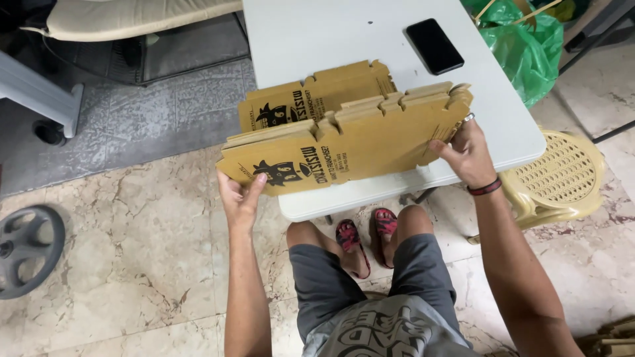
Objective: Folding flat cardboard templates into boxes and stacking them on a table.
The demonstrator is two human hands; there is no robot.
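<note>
A stack of flat cardboard sheets (344, 142) covers the fingers of the left hand (239, 198) and most of the right hand (466, 155), so neither grip can be read. It also masks part of the white bench (331, 30), cut off at the top edge. A green plastic bag (522, 43) runs out of frame.

a stack of flat brown cardboard box blanks (370, 142), unfolded, is held up on edge over the near rim of the white table, its long side running left to right and rising toward the right. the top edge is notched into tabs. the front sheet carries a black cartoon print and dark lettering near its left half. another flat blank (317, 92) of the same brown card sits just behind, leaning, with the same print.
</note>
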